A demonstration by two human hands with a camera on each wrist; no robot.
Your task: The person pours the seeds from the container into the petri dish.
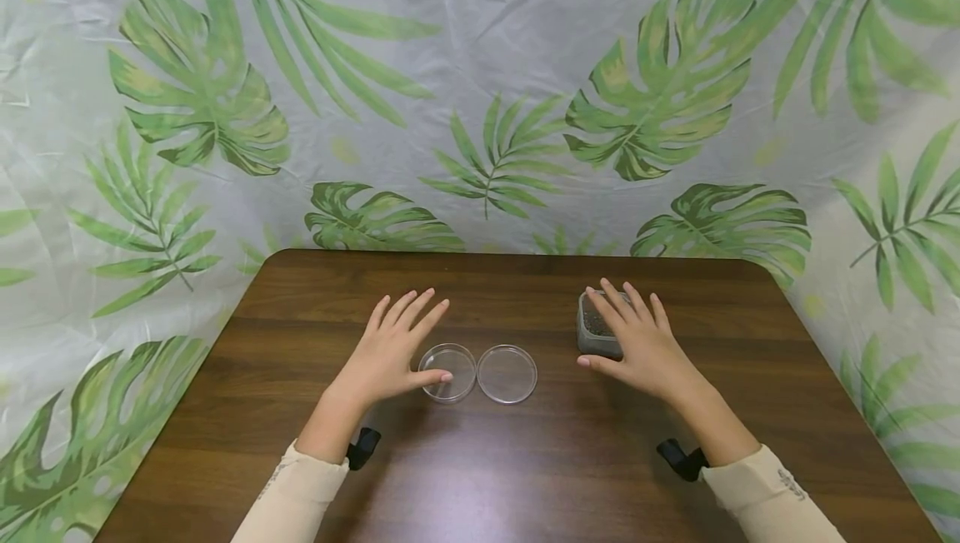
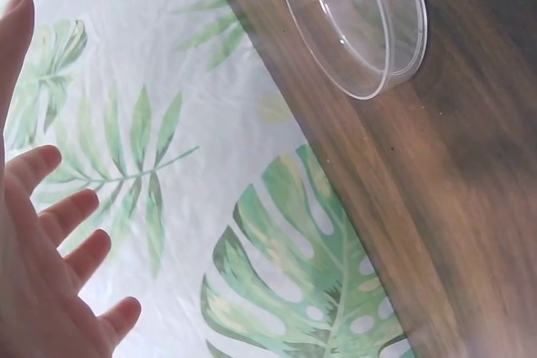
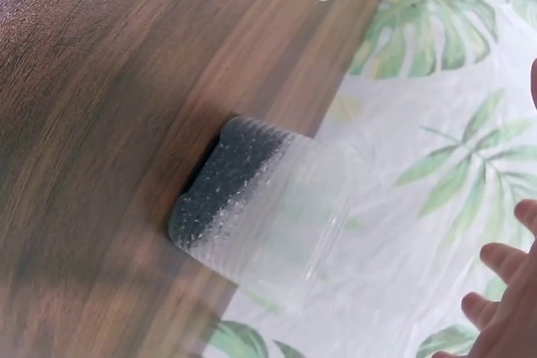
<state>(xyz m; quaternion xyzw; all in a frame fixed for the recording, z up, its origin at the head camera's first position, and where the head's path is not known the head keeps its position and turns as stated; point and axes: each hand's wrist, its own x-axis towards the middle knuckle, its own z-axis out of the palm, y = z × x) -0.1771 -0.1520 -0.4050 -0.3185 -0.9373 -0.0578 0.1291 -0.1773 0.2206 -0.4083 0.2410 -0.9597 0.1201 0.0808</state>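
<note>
Two clear round petri dish halves lie side by side on the brown table; the left dish (image 1: 450,393) is partly overlapped by my left thumb in the head view, and the right dish (image 1: 507,374) is beside it. My left hand (image 1: 390,357) is spread above the table with nothing in it. On the right, my right hand (image 1: 642,350) is spread too, holding nothing, and it covers part of a clear plastic container (image 1: 592,341). Dark grains (image 3: 231,178) fill the lower part of that container, as the right wrist view shows.
The wooden table (image 1: 480,476) has rounded far corners. Behind it hangs a pale cloth (image 1: 517,43) printed with green leaves. A black strap mount (image 1: 363,448) sits at the left wrist and another mount (image 1: 681,460) at the right, below cream sleeves.
</note>
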